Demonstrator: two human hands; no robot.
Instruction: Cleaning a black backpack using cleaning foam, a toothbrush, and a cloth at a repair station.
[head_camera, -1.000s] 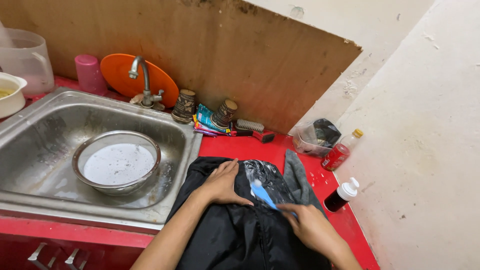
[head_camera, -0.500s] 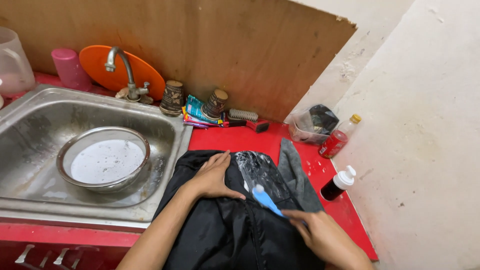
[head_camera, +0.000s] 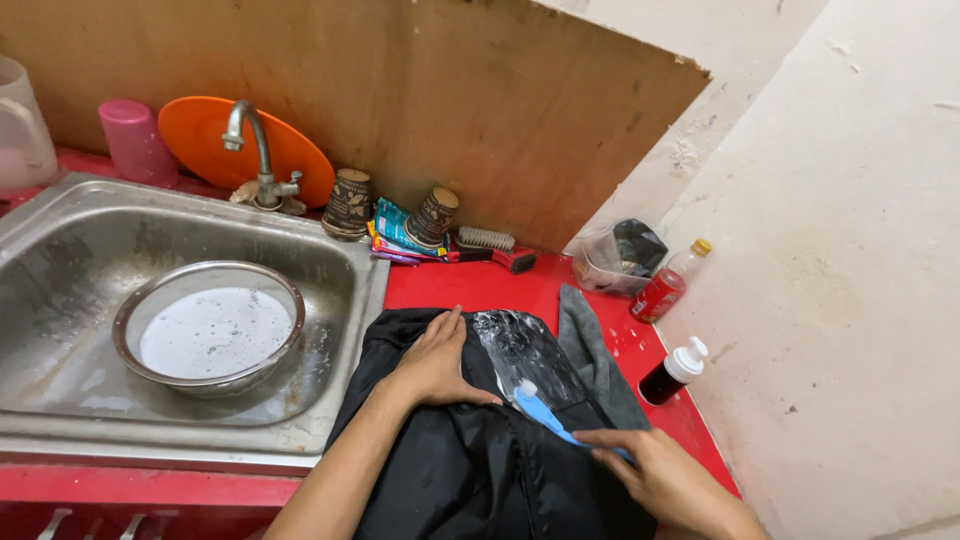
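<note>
A black garment (head_camera: 480, 450) lies spread on the red counter (head_camera: 470, 285) beside the sink, with a wet, soapy patch (head_camera: 520, 345) near its top. My left hand (head_camera: 435, 360) presses flat on the cloth just left of that patch. My right hand (head_camera: 660, 480) grips the handle of a blue toothbrush (head_camera: 545, 410), whose white head rests on the cloth below the wet patch. A grey cloth (head_camera: 590, 350) lies under the garment's right side.
A steel sink (head_camera: 60, 240) holds a metal bowl (head_camera: 210, 330) of soapy water, with a tap (head_camera: 255, 150) behind. An orange plate (head_camera: 215, 130), pink cup (head_camera: 130, 140), paper cups, scrub brush (head_camera: 490, 243), plastic bag (head_camera: 620, 255), red bottle (head_camera: 668, 285) and dark pump bottle (head_camera: 672, 370) stand near the wall.
The view has shifted slightly right and down. My right hand has drawn the toothbrush back along the garment towards me. My left hand stays pressed on the cloth.
</note>
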